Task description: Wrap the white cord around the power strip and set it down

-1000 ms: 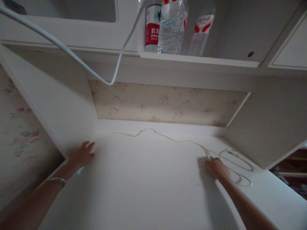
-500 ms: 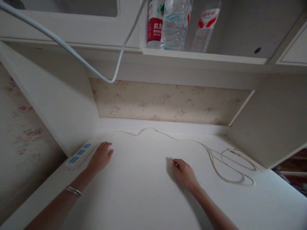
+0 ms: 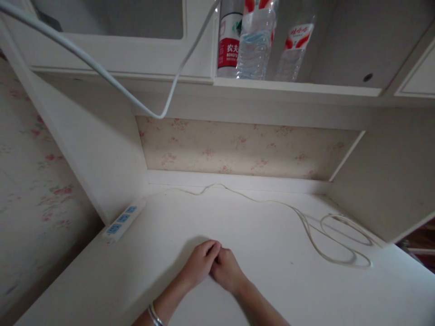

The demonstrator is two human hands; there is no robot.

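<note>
Over the middle of the white desk [image 3: 163, 280], my left hand [image 3: 201, 262] and my right hand [image 3: 228, 270] meet with their fingers curled together. The thumb sides touch at the top of the pair. Whatever the fingers close on, if anything, is hidden inside the hands. A silver bangle [image 3: 155, 314] circles my left wrist. The nearest thing on the left is a white power strip [image 3: 121, 222] with blue socket faces, lying along the side panel. A thin pale cable [image 3: 251, 198] runs from it along the back and ends in loose loops on the right.
Above the desk, an open shelf [image 3: 326, 89] holds several clear plastic bottles [image 3: 254, 54]. A white cord [image 3: 136, 102] hangs down in front of the cupboard at the upper left. A side panel [image 3: 384, 181] bounds the desk on the right.
My left hand has left its place beside the power strip and moved right. My right hand has moved left and down, and the two now touch. The view has shifted slightly.
</note>
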